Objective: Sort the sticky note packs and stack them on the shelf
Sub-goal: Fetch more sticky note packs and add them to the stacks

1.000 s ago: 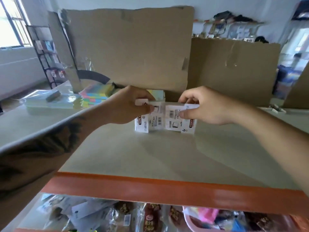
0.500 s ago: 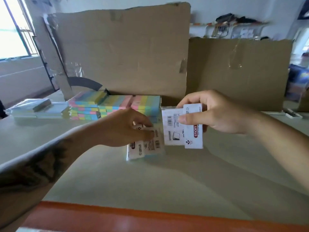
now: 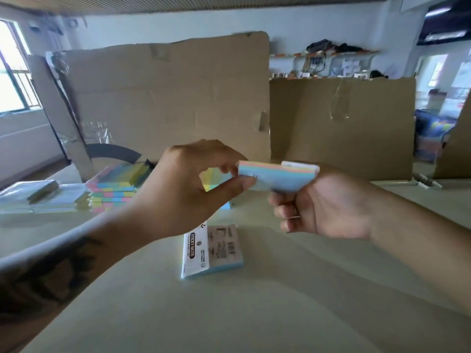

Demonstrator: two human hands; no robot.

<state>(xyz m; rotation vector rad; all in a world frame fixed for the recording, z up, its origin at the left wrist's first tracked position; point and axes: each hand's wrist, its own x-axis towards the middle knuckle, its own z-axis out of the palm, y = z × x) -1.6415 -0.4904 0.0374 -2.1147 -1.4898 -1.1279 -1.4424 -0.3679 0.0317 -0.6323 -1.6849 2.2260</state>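
Pinching 1 sticky note pack [image 3: 277,174], left hand [image 3: 188,192] and right hand [image 3: 323,205].

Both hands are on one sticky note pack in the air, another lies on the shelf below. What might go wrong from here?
1. The held pack is pinched only at its ends by the left hand and right hand; a poorly timed handover may drop it.
2. The lying pack sits label-up right below; a dropped pack could knock it askew.
3. The colourful stack behind the left forearm looks uneven, so a careless reach might topple it.
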